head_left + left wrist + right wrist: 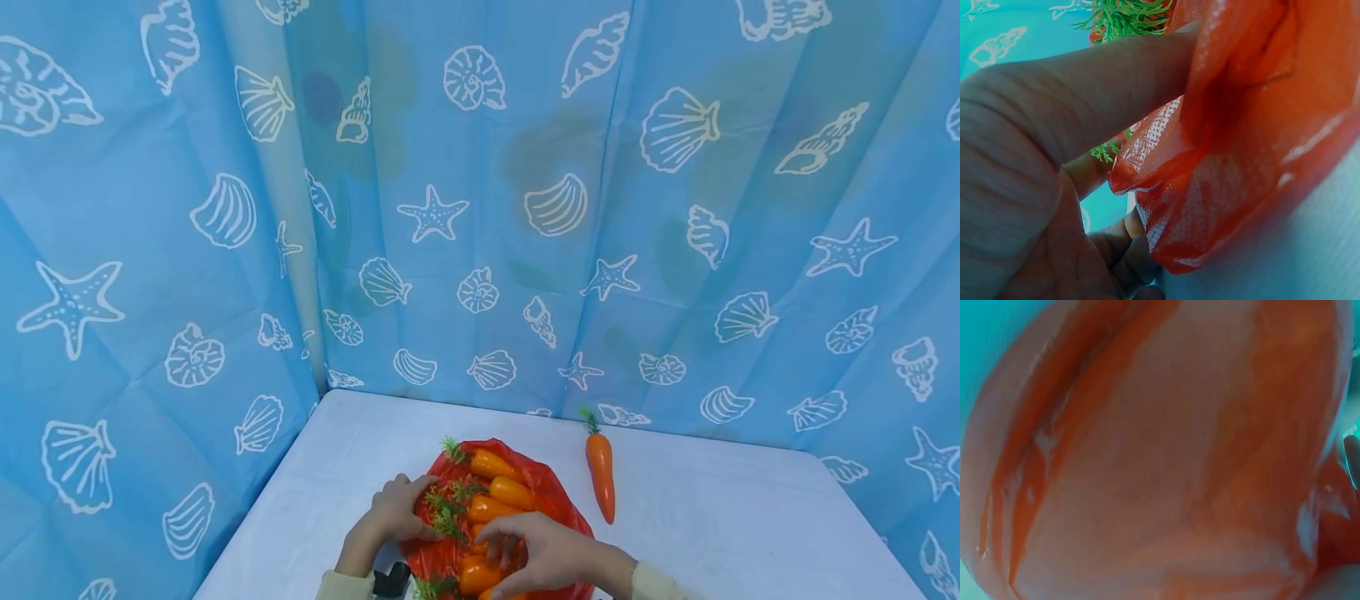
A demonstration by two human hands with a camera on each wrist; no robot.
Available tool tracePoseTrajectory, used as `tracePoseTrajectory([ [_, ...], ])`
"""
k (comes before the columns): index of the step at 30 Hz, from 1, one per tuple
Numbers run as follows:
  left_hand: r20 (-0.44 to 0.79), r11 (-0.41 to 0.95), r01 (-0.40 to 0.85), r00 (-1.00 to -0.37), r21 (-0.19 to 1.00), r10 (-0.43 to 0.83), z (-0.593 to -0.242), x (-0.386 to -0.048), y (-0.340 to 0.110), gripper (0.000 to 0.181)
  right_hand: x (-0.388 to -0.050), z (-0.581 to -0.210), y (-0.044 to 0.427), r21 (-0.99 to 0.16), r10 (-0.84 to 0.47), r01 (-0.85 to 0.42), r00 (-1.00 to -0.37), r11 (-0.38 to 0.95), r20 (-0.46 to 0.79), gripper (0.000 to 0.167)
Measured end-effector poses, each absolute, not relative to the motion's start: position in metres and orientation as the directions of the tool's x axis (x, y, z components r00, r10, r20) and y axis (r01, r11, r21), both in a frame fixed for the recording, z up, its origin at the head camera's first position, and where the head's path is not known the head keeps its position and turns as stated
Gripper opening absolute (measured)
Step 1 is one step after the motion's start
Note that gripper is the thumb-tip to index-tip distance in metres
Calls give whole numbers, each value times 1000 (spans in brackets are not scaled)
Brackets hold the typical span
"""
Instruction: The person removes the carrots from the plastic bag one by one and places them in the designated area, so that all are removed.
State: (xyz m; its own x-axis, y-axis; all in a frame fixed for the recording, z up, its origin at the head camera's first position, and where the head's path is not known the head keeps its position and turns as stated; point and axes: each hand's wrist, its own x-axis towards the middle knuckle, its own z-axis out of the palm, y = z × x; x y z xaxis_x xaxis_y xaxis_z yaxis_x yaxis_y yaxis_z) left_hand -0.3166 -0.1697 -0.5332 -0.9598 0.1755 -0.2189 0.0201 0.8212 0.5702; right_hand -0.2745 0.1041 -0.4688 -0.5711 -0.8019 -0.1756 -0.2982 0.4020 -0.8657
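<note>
"Blue shell-patterned curtains (465, 150) hung beyond the red bag (551, 487), which lay on a white table (705, 508)," I said, watching from my remote station.

"What did it hold?"

"Orange carrots (483, 508), heaped together, with leafy green tops (450, 504) toward the bag's left edge. One loose carrot (601, 471) lay just right of the bag."

"And the hands?"

"On my feed, the left hand (397, 508) gripped the bag's left edge, plastic between thumb and fingers. The right hand (540, 546) was above the bag's carrots, fingers loosely bent, thumb apart; I couldn't tell whether it touched any."
</note>
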Motion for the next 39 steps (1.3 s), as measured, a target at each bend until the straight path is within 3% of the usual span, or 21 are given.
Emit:
tracePoseTrajectory([
  [13, -219, 822, 27, -958, 570, 183, -537, -319, -171, 81, -263, -478, 105, -873, -795, -199, -537, 445, -282, 42],
  [22, -229, 821, 10, -958, 571, 171, -535, -319, -171, 81, -257, -481, 109, -887, -756, -41, -542, 460, -367, 40],
  [39, -232, 822, 1, -959, 570, 162, -534, -318, -169, 82, -256, -486, 117, -878, -773, -136, -548, 459, -319, 39],
])
